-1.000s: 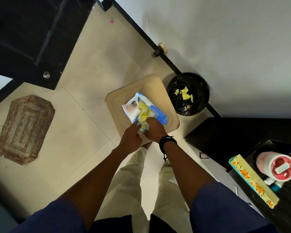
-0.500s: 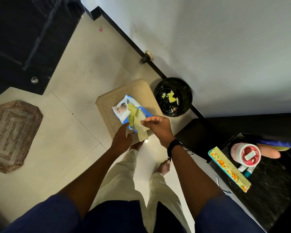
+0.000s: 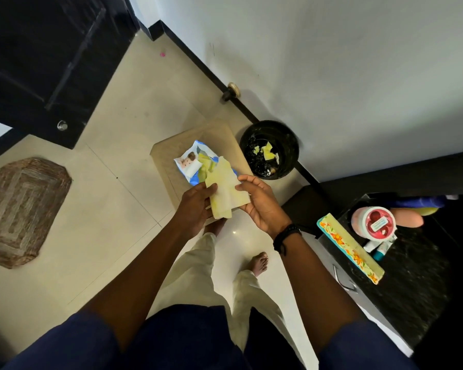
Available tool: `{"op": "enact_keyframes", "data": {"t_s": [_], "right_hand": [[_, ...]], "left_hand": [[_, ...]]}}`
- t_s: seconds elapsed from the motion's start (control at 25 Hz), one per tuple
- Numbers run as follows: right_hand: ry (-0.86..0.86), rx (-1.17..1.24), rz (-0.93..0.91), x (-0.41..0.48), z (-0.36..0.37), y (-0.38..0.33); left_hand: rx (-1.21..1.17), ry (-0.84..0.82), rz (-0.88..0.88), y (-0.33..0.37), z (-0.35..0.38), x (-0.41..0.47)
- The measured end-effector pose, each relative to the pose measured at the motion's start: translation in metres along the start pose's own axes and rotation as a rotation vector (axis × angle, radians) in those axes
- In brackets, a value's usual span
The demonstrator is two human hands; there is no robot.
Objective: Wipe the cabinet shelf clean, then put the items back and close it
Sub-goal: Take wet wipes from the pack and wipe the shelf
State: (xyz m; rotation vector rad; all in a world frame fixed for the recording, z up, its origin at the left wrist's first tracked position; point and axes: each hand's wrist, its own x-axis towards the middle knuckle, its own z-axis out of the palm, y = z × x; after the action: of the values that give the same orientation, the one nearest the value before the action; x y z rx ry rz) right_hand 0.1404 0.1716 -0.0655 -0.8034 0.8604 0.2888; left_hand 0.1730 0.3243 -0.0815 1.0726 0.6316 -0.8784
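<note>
A pale yellow wipe is stretched between my two hands above the floor. My left hand pinches its left edge with thumb and fingers. My right hand pinches its right edge. Beyond them a blue and white wipes pack lies on a beige stool, with more yellow wipe sticking out of its opening. On the dark cabinet top at the right lie a floral box, a pink jar with a red lid and small tubes.
A black waste bin with yellow scraps inside stands against the white wall beside the stool. A woven mat lies on the tiled floor at the left. A dark door fills the upper left. My bare feet stand below the hands.
The wipe has come free of the pack and both hands have lifted it toward me. The left hand, which pressed on the pack, now holds the wipe's left edge.
</note>
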Motion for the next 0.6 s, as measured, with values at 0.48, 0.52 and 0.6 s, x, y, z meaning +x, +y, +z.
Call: {"op": "enact_keyframes", "data": {"t_s": [0.48, 0.52, 0.6], "right_hand": [[0.121, -0.635, -0.46, -0.141, -0.114, -0.026], [0.153, -0.653, -0.458, -0.15, -0.123, -0.027], [0.202, -0.606, -0.42, -0.169, -0.142, -0.029]], "left_hand": [[0.384, -0.251, 0.21, -0.049, 0.116, -0.061], [0.439, -0.322, 0.199, -0.052, 0.126, -0.063], [0.519, -0.467, 0.159, -0.059, 0.146, -0.072]]}}
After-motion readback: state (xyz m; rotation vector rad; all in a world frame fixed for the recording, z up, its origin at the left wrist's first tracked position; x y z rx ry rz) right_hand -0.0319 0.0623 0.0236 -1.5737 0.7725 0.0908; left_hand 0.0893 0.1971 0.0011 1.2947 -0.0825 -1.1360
